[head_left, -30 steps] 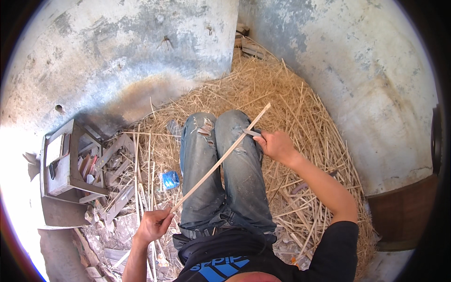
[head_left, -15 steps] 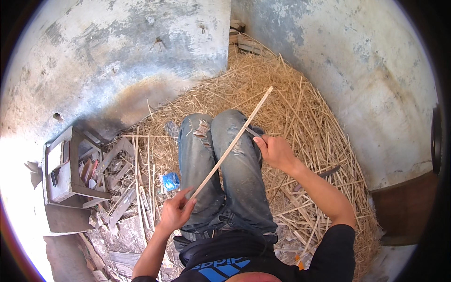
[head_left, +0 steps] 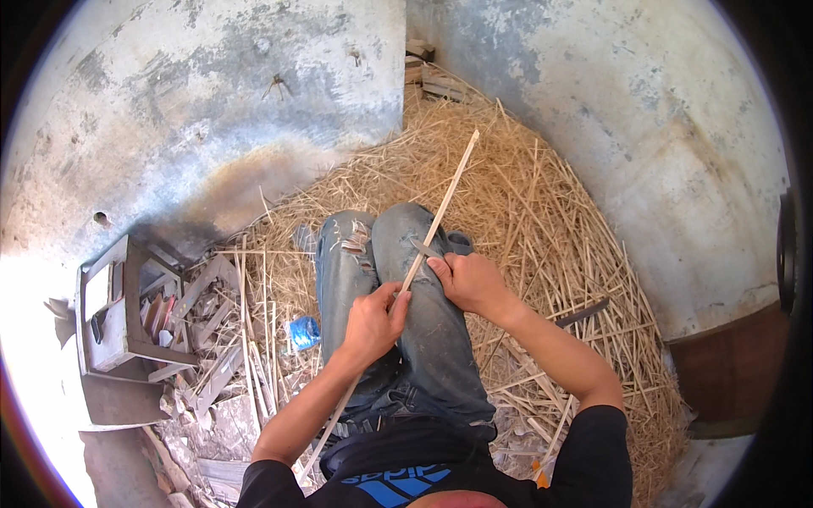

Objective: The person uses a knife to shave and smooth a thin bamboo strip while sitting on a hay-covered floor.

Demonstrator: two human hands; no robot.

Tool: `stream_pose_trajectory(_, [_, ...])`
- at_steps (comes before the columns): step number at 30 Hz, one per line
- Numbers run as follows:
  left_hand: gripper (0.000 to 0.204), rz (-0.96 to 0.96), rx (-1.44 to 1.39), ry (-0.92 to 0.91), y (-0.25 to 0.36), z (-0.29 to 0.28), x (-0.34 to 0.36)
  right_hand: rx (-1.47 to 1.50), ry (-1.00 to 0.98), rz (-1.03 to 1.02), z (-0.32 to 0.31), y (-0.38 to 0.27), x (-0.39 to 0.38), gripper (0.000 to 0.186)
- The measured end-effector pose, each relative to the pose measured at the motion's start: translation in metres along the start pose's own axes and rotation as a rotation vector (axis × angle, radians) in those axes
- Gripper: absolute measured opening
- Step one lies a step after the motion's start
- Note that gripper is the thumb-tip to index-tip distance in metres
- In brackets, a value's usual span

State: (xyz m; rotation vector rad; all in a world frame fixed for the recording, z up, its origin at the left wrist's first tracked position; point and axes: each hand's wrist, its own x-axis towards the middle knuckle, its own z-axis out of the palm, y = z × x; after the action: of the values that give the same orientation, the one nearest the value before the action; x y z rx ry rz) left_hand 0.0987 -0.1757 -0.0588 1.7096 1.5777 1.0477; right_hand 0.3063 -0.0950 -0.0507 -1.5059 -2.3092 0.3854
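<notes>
A long, thin pale wooden strip (head_left: pixel 445 201) slants across my thighs, from the straw beyond my knees back toward my waist. My left hand (head_left: pixel 374 323) is closed round it near its middle, thumb and fingers pinching it. In my right hand (head_left: pixel 471 283) is a knife (head_left: pixel 426 248) with a grey blade. That blade lies across the strip, touching or just over it, a little beyond my left fingers. The knife's handle is hidden in my right fist. Under both hands are my worn blue jeans (head_left: pixel 343 279), torn at the knees.
Shavings and thin strips (head_left: pixel 542 229) cover the floor ahead and to the right. At left, an old wooden frame box (head_left: pixel 127 339) holds odds and ends beside scrap wood. A blue packet (head_left: pixel 303 333) lies by my left leg. A weathered wall (head_left: pixel 660 169) curves round.
My left hand has slid forward along the strip, closer to the knife. The strip's near end now reaches back past my left forearm. My right hand has shifted slightly left and nearer me.
</notes>
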Motion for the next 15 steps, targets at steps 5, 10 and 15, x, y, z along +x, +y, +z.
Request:
stream_pose_trajectory(5, [0.018, 0.088, 0.113, 0.017, -0.001, 0.001, -0.004, -0.182, 0.118, -0.1, 0.004, 0.0, 0.003, 0.06])
stream_pose_trajectory(10, [0.016, 0.193, 0.243, 0.025, -0.001, 0.001, -0.007, -0.207, 0.111, -0.097, 0.0, -0.003, 0.003, 0.059])
stream_pose_trajectory(15, [0.019, 0.174, 0.293, -0.017, 0.005, -0.009, -0.022, -0.117, 0.089, 0.069, -0.015, 0.019, 0.03, 0.065])
